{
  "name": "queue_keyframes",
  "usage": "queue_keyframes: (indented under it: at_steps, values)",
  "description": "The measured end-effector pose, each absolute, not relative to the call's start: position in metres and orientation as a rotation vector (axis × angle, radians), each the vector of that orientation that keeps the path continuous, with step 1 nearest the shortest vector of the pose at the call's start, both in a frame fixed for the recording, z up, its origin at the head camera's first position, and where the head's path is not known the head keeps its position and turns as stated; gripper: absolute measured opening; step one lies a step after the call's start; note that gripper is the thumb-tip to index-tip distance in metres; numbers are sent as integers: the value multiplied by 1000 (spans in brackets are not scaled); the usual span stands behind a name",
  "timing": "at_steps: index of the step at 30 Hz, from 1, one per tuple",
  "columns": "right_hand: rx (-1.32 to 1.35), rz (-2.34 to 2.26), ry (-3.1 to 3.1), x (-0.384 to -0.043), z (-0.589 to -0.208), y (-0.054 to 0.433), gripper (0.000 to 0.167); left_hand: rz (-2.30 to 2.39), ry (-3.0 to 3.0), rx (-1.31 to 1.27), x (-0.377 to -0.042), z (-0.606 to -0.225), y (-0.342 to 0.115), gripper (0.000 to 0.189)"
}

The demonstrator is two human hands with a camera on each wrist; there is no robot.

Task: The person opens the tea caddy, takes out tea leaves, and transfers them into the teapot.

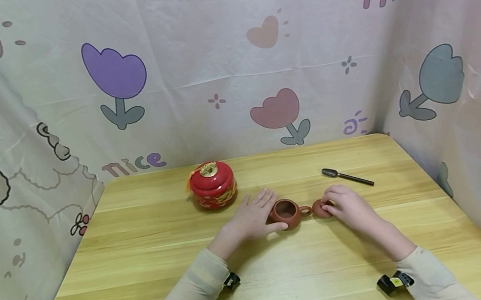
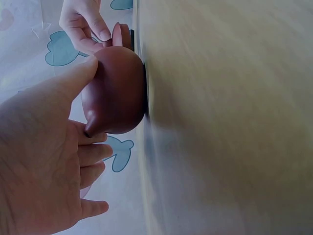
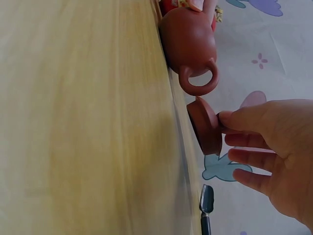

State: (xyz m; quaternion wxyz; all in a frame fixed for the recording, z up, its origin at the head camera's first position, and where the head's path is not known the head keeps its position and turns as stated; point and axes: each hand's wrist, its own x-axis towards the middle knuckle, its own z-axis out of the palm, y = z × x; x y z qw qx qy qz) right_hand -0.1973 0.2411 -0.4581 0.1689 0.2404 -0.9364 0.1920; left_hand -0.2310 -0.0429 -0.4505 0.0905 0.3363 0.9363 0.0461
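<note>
A small reddish-brown clay teapot stands upright and uncovered on the table, its loop handle pointing right and its spout toward my left hand. My left hand lies against its left side. In the left wrist view the thumb touches the teapot near the rim, and the other fingers stretch out past the spout. My right hand pinches the knob of the teapot lid just right of the handle. In the right wrist view the lid is tilted; whether its edge touches the table I cannot tell.
Behind and left of the teapot stands a red lidded jar with gold decoration and an orange tassel. A dark small scoop with a long handle lies at the back right. A patterned cloth hangs behind the wooden table.
</note>
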Motion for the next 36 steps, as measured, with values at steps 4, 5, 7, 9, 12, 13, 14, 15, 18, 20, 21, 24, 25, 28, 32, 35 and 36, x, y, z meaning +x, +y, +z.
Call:
queue_keyframes:
  at_steps: [4,5,7,9,12,13,14,15,18,20,21,24,25,28,32,35,36]
  values:
    - [683,528,-2660,-197,-460,241,11,136,2783,1001,-230,-450,-43,91]
    - [686,526,-2658,-197,-460,241,12,136,2783,1002,-230,-450,-43,91]
    - [688,517,-2656,-197,-461,242,13,140,2786,1004,-230,-450,-43,91]
    - [697,508,-2649,-197,-462,242,13,147,2786,1005,-230,-450,-43,91]
    - [707,499,-2646,-197,-463,242,13,150,2790,1009,-230,-450,-44,91]
    - [710,500,-2649,-197,-463,242,12,152,2788,1011,-229,-450,-44,91]
    - [712,500,-2652,-197,-464,242,12,157,2786,1013,-229,-449,-45,91]
    - [711,500,-2657,-197,-464,242,12,158,2787,1017,-228,-449,-45,91]
    - [705,508,-2672,-197,-464,243,11,175,2785,1021,-227,-446,-47,91]
    - [699,508,-2678,-197,-465,243,11,188,2784,1017,-225,-443,-48,90]
    - [698,506,-2681,-197,-465,243,10,195,2785,1013,-225,-442,-49,90]
    - [693,510,-2703,-197,-465,244,10,231,2782,996,-222,-436,-52,89]
    - [691,511,-2715,-197,-464,245,11,236,2783,994,-221,-435,-53,89]
    - [687,522,-2761,-198,-461,246,14,258,2794,1008,-218,-429,-57,87]
    - [680,527,-2794,-200,-452,246,20,257,2846,1039,-217,-423,-63,83]
    - [682,516,-2793,-204,-444,244,23,276,2898,1084,-216,-418,-69,78]
    - [685,509,-2792,-205,-441,243,24,284,2916,1102,-216,-416,-72,76]
